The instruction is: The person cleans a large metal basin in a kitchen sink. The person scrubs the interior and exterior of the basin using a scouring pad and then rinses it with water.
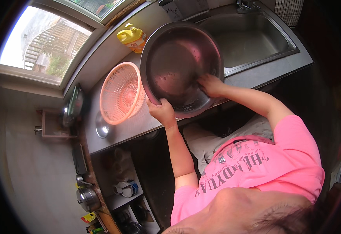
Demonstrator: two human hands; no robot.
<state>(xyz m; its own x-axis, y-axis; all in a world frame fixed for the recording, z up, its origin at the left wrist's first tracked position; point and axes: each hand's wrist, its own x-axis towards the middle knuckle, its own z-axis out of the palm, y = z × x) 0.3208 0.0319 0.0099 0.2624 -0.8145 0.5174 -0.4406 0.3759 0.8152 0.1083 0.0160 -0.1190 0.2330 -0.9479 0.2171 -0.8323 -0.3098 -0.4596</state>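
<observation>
A large, dark-looking metal basin (173, 58) is tilted towards me over the counter's front edge, its wet inside showing droplets. My left hand (162, 113) grips its near-left rim, thumb over the edge. Inside the basin at the near right, my right hand (210, 85) has its fingers against the inner wall; whether anything is under the fingers is hidden. Just left of the basin, a pink plastic colander basket (120, 93) sits tilted on the counter, with its open side partly facing me. A small shiny metal bowl (102, 125) lies beside the colander.
A stainless steel sink (246, 41) with a faucet (243, 6) is set in the counter (155, 124) at right. Behind the colander stands a yellow pump bottle (133, 38). Below the window (46, 44) runs a ledge. Shelves (126, 201) and a metal pot (87, 199) are at lower left.
</observation>
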